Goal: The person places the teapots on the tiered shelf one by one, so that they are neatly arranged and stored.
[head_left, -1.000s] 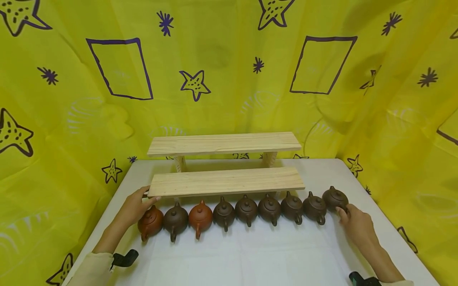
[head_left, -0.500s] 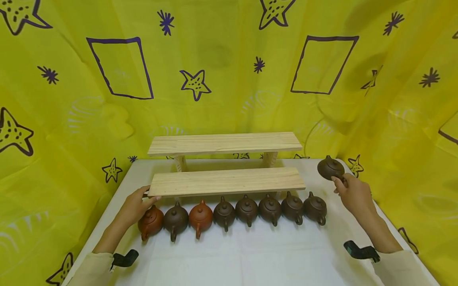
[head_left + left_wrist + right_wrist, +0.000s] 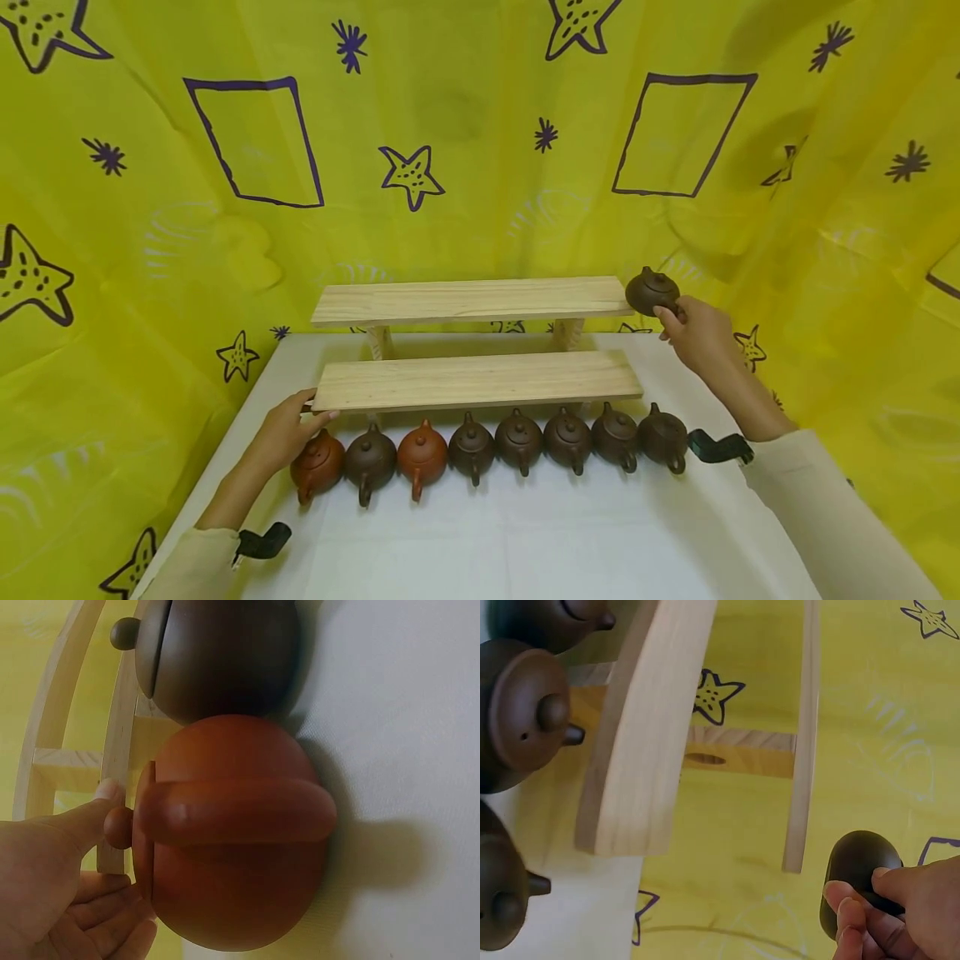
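A dark brown teapot (image 3: 651, 292) is in the air at the right end of the upper board; my right hand (image 3: 693, 333) pinches its handle between thumb and fingers. The right wrist view shows that teapot (image 3: 859, 874) beyond the board's end, partly covered by the fingers. My left hand (image 3: 283, 429) grips the left end of the two-tier wooden shelf's lower board (image 3: 480, 381), its thumb on the front edge in the left wrist view. Close to this hand sits a red-brown teapot (image 3: 232, 885), handle toward the camera.
A row of teapots stands before the shelf on the white table (image 3: 480, 533), including another reddish one (image 3: 422, 457) and several dark ones, such as the rightmost teapot (image 3: 663, 437). Behind the upper board (image 3: 472, 302) hangs a yellow patterned curtain (image 3: 480, 225).
My right hand has lifted the rightmost dark teapot off the table and carried it up, back and leftward to the upper board's end. My left hand has stayed on the lower board.
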Available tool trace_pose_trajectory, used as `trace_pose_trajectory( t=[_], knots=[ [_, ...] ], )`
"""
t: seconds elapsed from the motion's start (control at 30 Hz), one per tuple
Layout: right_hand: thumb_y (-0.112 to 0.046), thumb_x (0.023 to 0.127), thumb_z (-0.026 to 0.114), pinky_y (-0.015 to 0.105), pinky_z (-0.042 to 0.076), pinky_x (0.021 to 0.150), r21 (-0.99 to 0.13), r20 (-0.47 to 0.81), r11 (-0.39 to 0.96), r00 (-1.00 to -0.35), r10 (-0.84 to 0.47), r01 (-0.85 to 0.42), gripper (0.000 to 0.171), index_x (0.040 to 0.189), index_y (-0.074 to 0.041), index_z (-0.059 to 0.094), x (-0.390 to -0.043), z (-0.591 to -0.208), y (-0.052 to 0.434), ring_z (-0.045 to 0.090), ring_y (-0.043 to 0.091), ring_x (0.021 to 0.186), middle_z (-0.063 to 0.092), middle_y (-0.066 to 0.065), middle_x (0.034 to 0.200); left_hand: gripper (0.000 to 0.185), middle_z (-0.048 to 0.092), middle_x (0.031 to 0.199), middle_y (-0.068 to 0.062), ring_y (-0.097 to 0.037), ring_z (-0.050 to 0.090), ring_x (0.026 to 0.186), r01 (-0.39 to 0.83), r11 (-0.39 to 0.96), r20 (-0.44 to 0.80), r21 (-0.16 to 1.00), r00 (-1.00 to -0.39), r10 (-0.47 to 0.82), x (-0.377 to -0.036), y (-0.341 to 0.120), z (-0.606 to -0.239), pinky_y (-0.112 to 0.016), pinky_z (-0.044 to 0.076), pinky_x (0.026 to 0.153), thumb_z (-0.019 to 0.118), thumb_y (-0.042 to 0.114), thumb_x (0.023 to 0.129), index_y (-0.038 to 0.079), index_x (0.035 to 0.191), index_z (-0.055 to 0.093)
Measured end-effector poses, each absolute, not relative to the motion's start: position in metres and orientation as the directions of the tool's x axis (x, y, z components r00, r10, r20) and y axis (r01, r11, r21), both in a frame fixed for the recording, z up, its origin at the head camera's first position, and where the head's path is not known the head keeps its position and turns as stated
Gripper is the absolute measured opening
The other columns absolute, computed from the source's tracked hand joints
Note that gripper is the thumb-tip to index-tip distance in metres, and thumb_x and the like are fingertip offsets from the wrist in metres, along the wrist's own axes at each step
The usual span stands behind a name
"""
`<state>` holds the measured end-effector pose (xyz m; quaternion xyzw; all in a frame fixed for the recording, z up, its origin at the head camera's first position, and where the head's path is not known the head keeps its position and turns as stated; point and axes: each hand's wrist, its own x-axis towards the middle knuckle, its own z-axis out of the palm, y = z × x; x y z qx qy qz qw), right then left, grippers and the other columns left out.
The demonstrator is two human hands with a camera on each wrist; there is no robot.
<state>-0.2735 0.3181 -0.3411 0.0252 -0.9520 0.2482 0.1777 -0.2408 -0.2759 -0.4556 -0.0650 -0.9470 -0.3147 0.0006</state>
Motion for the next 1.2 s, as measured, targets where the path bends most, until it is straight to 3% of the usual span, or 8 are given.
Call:
trace_pose_trajectory(
  t=[0.27,0.5,1.2],
  knots=[
    [-0.027,0.111,0.055,0.033,0.045,0.055,-0.483,0.335,0.858,-0.942,-0.005,-0.176,0.038,0.088,0.003,0.061,-0.299,-0.337,0.294,0.067,0.033,0.067,0.074,0.020,0.078,0.069,0.053,0.144,-0.039,-0.058,0.048,0.136,0.108,0.800,0.023,0.590,-0.993,0.116,-0.242,-0.277,-0.458,-0.072,0.040,0.111,0.066,0.035,0.105,-0.014,0.148,0.045],
    [-0.021,0.111,0.055,0.033,0.046,0.053,-0.489,0.330,0.848,-0.943,-0.037,-0.204,0.036,0.089,0.005,0.063,-0.314,-0.340,0.280,0.066,0.032,0.063,0.073,0.021,0.078,0.067,0.055,0.142,-0.039,-0.059,0.049,0.135,0.125,0.796,0.046,0.593,-0.992,0.121,-0.241,-0.278,-0.457,-0.072,0.041,0.110,0.067,0.034,0.105,-0.014,0.147,0.046],
    [-0.020,0.111,0.055,0.032,0.049,0.053,-0.466,0.274,0.870,-0.961,-0.028,-0.158,0.037,0.100,0.013,0.067,-0.331,-0.340,0.270,0.070,0.037,0.068,0.076,0.027,0.086,0.067,0.056,0.141,-0.039,-0.058,0.051,0.133,0.132,0.798,0.054,0.589,-0.991,0.124,-0.243,-0.278,-0.457,-0.070,0.043,0.108,0.069,0.034,0.104,-0.013,0.146,0.047]
  ],
)
